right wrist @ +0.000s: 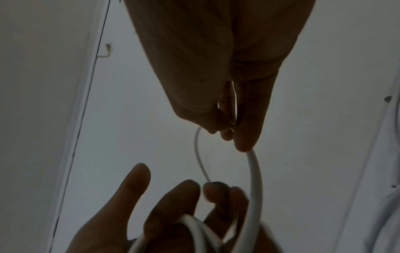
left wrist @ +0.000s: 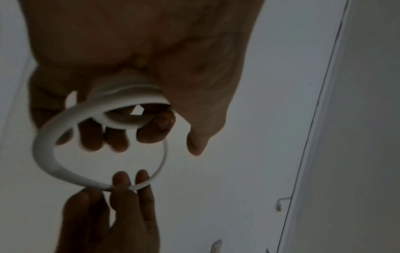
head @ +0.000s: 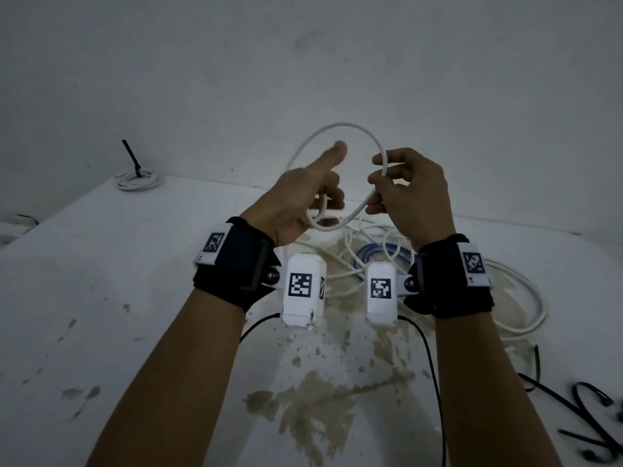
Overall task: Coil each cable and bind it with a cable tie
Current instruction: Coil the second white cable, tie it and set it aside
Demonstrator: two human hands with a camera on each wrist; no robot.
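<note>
A white bench (head: 101, 264), stained brown in the middle, stands against a pale wall. Above it both hands hold a white cable (head: 340, 126) raised in a loop. The left hand (head: 303, 197) has its lower fingers curled round the gathered turns of the cable (left wrist: 121, 95) while its index finger points straight out. The right hand (head: 408, 193) pinches the loop's right side between thumb and fingertips (right wrist: 244, 143). From the hands the rest of the white cable drops in loose tangled runs to the bench and sweeps out to the right. Beneath the wrists a blue cable (head: 381, 254) lies curved among those runs. At the bench's far left corner sits 1 coiled white cable (head: 138, 179), bound with a black cable tie (head: 132, 158) whose tail sticks up. Loose black cable ties (head: 573, 409) lie at the near right edge
</note>
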